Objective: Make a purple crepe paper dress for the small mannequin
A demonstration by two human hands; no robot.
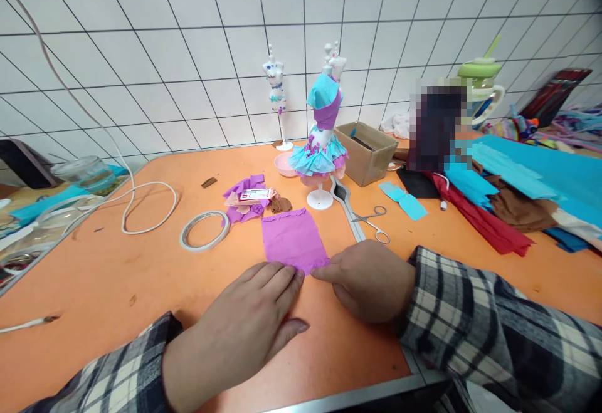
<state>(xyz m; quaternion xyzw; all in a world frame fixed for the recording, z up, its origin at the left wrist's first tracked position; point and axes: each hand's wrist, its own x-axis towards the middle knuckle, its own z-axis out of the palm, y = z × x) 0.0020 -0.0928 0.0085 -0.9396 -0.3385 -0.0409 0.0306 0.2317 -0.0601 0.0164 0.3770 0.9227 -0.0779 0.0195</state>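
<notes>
A squarish piece of purple crepe paper (294, 240) lies flat on the orange table, its far edge folded over in a narrow strip. My left hand (254, 313) rests flat with its fingertips on the paper's near edge, thumb held apart. From the other side, my right hand (369, 278) presses its stretched index finger onto the near right corner; its other fingers are curled and partly hidden. Just beyond the paper are crumpled purple scraps (244, 215) with a white label (256, 194) on them. A roll of clear tape (205, 231) lies to the left.
A small dress form (323, 118) in blue and purple ruffles stands behind, beside a bare-stemmed white form (274, 81). Grey tongs (348, 212), small scissors (376, 222) and blue paper pieces (404, 201) lie right. A cardboard box (364, 153) and coloured paper sheets (512, 212) sit farther back.
</notes>
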